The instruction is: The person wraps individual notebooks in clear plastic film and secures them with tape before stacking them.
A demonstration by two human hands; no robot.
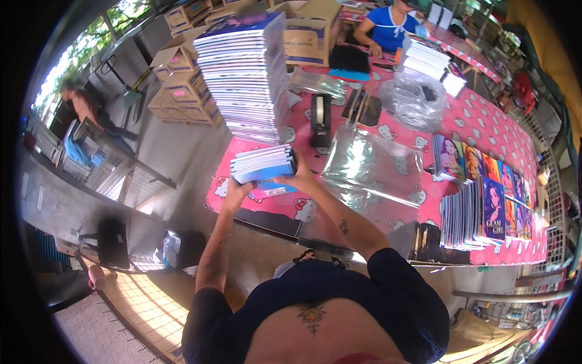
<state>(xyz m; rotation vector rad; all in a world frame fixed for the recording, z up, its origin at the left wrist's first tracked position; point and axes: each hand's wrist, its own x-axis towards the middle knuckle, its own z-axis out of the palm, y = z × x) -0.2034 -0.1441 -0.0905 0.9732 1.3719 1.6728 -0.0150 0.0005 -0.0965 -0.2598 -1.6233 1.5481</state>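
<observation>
My left hand (234, 193) and my right hand (298, 177) grip a small stack of notebooks (262, 168) from its two sides. White page edges face up and a blue cover faces me. The stack is at the near left edge of the table, just in front of a tall pile of notebooks (242, 79). To the right of my right hand lie clear plastic sleeves (376, 161), shiny and flat. A black tape dispenser (321, 121) stands beyond my hands.
Rows of colourful notebooks (485, 200) cover the right part of the pink patterned table (388, 130). A bundle of clear plastic (415, 100) lies farther back. Cardboard boxes (306, 39) stand behind the pile. A person in blue (388, 27) sits across; another person (91, 112) is at far left.
</observation>
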